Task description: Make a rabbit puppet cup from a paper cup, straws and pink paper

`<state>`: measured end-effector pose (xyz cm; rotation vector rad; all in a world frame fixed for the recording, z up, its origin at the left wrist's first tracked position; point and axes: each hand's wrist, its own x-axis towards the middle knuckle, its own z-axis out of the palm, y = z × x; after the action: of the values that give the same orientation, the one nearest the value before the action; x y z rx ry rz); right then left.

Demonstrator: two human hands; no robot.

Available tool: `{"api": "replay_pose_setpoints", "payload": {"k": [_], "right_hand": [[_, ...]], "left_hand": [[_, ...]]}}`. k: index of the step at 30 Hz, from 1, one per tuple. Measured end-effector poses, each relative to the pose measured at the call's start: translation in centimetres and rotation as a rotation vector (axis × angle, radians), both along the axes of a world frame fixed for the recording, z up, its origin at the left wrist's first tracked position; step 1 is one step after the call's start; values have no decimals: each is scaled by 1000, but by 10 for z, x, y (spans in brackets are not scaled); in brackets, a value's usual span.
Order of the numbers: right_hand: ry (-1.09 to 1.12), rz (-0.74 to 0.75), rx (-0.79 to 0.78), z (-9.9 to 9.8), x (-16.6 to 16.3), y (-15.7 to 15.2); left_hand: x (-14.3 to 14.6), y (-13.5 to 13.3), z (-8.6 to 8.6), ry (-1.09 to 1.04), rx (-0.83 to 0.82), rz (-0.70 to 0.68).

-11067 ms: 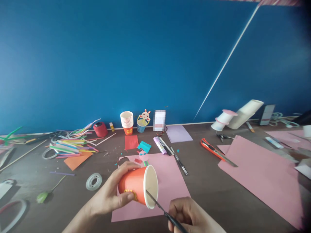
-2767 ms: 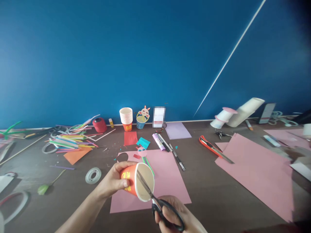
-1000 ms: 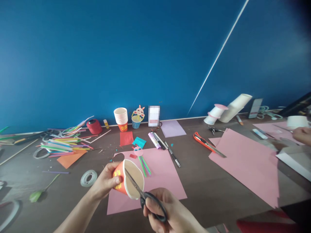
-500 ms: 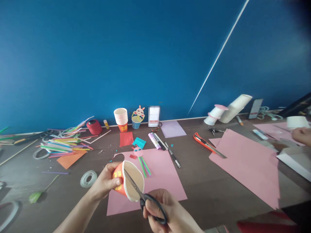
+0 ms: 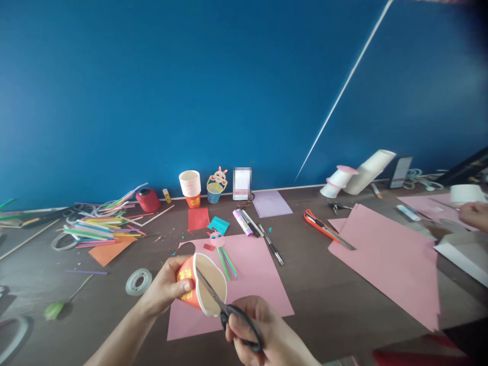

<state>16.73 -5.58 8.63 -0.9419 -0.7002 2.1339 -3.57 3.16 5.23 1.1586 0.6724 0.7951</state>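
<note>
My left hand (image 5: 170,287) grips a red paper cup (image 5: 186,292) with yellow markings, tipped so its pale inside faces right. My right hand (image 5: 253,330) is closed around the black handles of a pair of scissors (image 5: 218,301). The blades reach across the cup's mouth to its left rim, which is bent inward there. Beneath the cup lies a pink paper sheet (image 5: 263,284). On that sheet, just beyond the cup, rest a small pink rabbit cut-out (image 5: 217,239) and several cut straws (image 5: 227,264) in green and purple.
At the back stand a stack of paper cups (image 5: 189,185) and a blue cup with a rabbit figure (image 5: 214,192). Straws (image 5: 99,227) and a tape roll (image 5: 139,281) lie left. An orange utility knife (image 5: 324,226) and pink sheets (image 5: 389,259) lie right, near another person's hand (image 5: 474,214).
Almost nothing differs. The cup has turned very slightly in my left hand, and the scissors stay at its rim.
</note>
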Motion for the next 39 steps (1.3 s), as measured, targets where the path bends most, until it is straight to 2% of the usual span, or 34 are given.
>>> {"api": "replay_pose_setpoints", "payload": {"k": [2, 4, 10, 12, 15, 17, 19, 23, 25, 27, 29, 33, 36, 39], "right_hand": [[146, 9, -26, -6, 2, 0], [156, 1, -24, -8, 2, 0], [-306, -39, 26, -1, 1, -1], [-226, -40, 31, -4, 3, 0], [102, -2, -32, -14, 7, 2], [208, 13, -71, -19, 7, 3], [123, -14, -24, -19, 7, 3], [-346, -65, 118, -11, 5, 2], [-433, -67, 132, -9, 5, 2], [-322, -82, 116, -12, 5, 3], [-96, -87, 63, -19, 7, 3], [253, -12, -90, -37, 10, 2], [253, -11, -70, -38, 10, 1], [32, -67, 45, -26, 7, 1]], "left_hand": [[2, 0, 1, -13, -2, -3], [3, 0, 2, -6, 3, -8], [2, 2, 0, 59, 20, 6], [3, 3, 0, 56, 23, -4], [7, 3, 3, 31, 19, -22], [9, 4, 6, 29, 25, -29], [10, 4, 9, 47, 43, -30], [11, 5, 14, 87, 83, -22], [11, 5, 15, 91, 88, -22], [12, 4, 14, 82, 79, -31], [13, 3, 12, 62, 60, -39], [14, 1, 11, 31, 31, -42], [14, 1, 13, 37, 29, -52], [13, 1, 14, 67, 39, -53]]}}
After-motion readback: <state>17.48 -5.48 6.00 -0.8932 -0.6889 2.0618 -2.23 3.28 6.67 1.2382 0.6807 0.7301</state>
